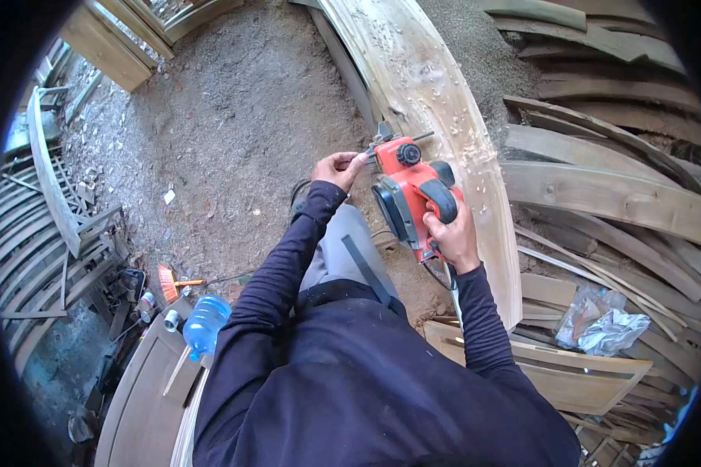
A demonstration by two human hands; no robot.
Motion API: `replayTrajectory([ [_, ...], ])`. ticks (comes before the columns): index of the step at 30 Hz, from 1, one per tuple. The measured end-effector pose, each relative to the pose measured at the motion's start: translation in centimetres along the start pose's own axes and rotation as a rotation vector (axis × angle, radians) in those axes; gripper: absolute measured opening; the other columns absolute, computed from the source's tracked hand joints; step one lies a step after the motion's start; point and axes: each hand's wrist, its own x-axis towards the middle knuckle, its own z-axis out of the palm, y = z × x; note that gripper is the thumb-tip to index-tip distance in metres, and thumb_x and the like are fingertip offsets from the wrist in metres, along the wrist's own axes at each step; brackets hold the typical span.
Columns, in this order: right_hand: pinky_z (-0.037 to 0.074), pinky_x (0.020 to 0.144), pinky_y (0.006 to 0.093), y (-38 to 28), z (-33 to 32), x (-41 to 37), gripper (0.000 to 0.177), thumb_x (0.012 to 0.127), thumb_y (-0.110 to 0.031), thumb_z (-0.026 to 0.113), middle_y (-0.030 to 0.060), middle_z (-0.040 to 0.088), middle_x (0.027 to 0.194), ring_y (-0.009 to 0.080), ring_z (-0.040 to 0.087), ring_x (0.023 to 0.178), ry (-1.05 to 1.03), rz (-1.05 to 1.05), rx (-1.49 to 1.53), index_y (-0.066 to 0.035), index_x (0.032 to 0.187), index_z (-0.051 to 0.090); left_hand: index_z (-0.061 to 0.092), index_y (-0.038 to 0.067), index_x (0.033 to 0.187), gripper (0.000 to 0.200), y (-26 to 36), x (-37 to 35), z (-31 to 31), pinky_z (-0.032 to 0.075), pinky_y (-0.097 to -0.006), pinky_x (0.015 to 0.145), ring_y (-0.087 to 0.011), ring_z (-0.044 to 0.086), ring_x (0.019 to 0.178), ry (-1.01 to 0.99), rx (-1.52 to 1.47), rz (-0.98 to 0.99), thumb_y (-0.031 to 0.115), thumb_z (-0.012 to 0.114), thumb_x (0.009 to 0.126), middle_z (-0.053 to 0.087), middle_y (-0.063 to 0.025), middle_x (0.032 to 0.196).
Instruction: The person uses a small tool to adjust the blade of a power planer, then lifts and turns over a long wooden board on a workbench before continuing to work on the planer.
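Observation:
My right hand (456, 235) wraps round the rear handle of a red and black electric planer (403, 183). The planer is tilted on its side over the left edge of a long wooden board (475, 187). At the planer's front end my left hand (341, 170) pinches a small metal fitting, partly hidden by the fingers. A metal bracket (384, 132) and a thin rod (423, 136) stick out by the front knob. Pale wood shavings lie scattered over the board. A dark cord hangs from the planer's rear.
Stacked wooden planks (600, 187) fill the right side, with a plastic bag (600, 323) on them. Left of my body are a blue water bottle (207, 323), an orange brush (168, 283) and a wooden panel (136, 397). Curved slats (27, 257) lie further left. The ground is dirt.

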Motion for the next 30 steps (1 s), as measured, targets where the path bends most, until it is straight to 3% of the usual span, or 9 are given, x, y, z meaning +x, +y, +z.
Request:
replayTrajectory([
  [5,0.046,0.065,0.0311,-2.4,1.9,6.3,0.017,0.071,-0.010,0.063,0.0086,0.058,0.076,0.0161,0.058,0.069,-0.013,-0.018,-0.025,0.000,0.085,0.061,0.072,0.003,0.099,0.047,1.6,5.9,-2.2,0.053,-0.0290,0.075,-0.0141,0.067,0.079,0.065,0.025,0.026,0.044,0.075,0.078,0.071,-0.0095,0.086],
  [10,0.048,0.069,0.0348,-4.3,4.0,11.7,0.025,0.071,-0.011,0.064,0.0113,0.062,0.078,0.0223,0.061,0.071,-0.007,-0.013,-0.025,0.001,0.092,0.063,0.072,0.003,0.097,0.046,3.1,11.4,-4.4,0.053,-0.0285,0.075,-0.0138,0.067,0.078,0.117,0.058,0.009,0.044,0.074,0.078,0.071,-0.0083,0.085],
  [15,0.048,0.070,0.0345,-6.7,5.5,16.1,0.026,0.071,-0.011,0.064,0.0109,0.062,0.078,0.0210,0.062,0.073,0.006,-0.018,0.012,0.001,0.093,0.062,0.070,0.001,0.100,0.042,5.0,15.9,-6.6,0.051,-0.0273,0.077,-0.0120,0.064,0.080,0.085,0.106,-0.019,0.039,0.072,0.083,0.071,-0.0077,0.089],
  [18,0.048,0.068,0.0335,-7.4,6.5,18.9,0.023,0.071,-0.010,0.064,0.0091,0.062,0.075,0.0188,0.061,0.070,0.006,-0.028,-0.006,0.000,0.090,0.062,0.072,0.002,0.097,0.039,5.4,18.9,-7.7,0.052,-0.0263,0.070,-0.0112,0.066,0.074,0.098,-0.007,0.054,0.038,0.073,0.082,0.072,-0.0064,0.083],
  [24,0.048,0.066,0.0348,-11.6,9.2,25.7,0.022,0.070,-0.011,0.064,0.0112,0.062,0.073,0.0230,0.061,0.067,0.002,-0.049,0.026,0.000,0.090,0.060,0.068,-0.001,0.106,0.044,7.2,25.7,-11.3,0.052,-0.0294,0.081,-0.0157,0.066,0.087,0.082,0.077,-0.057,0.037,0.070,0.085,0.070,-0.0111,0.097],
  [30,0.048,0.067,0.0369,-15.3,11.5,32.8,0.024,0.071,-0.013,0.064,0.0138,0.061,0.074,0.0274,0.062,0.069,0.009,-0.055,0.003,0.000,0.090,0.059,0.068,-0.001,0.106,0.044,10.3,32.6,-14.5,0.052,-0.0299,0.082,-0.0167,0.067,0.088,0.119,0.122,-0.086,0.037,0.070,0.084,0.070,-0.0121,0.097],
])
